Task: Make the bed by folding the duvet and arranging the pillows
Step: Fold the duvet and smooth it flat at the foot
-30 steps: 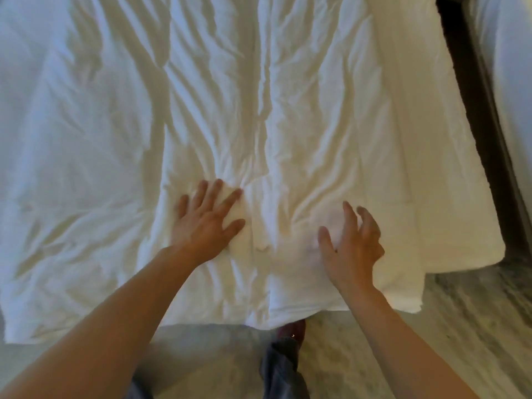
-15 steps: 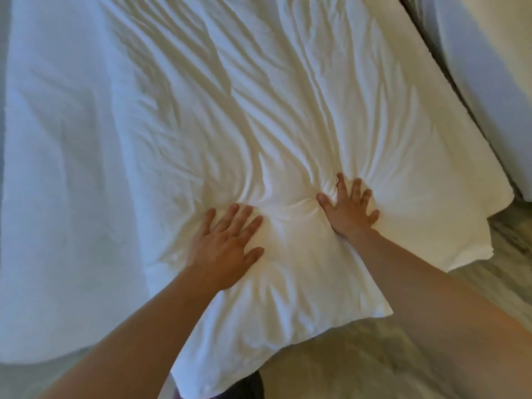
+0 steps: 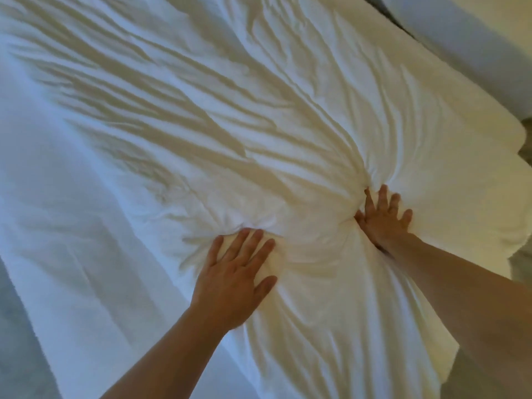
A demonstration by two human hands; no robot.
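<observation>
White duvet (image 3: 259,125) creases in rays under flat, spread hands: left hand (image 3: 233,279), right hand (image 3: 384,218)

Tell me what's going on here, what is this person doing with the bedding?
A person leans over a wrinkled white fabric duvet with both bare hands spread flat on it. The left hand presses near the lower middle, and the right hand presses further up and to the right. Deep creases fan out from each palm, so the duvet is not yet smooth.
</observation>
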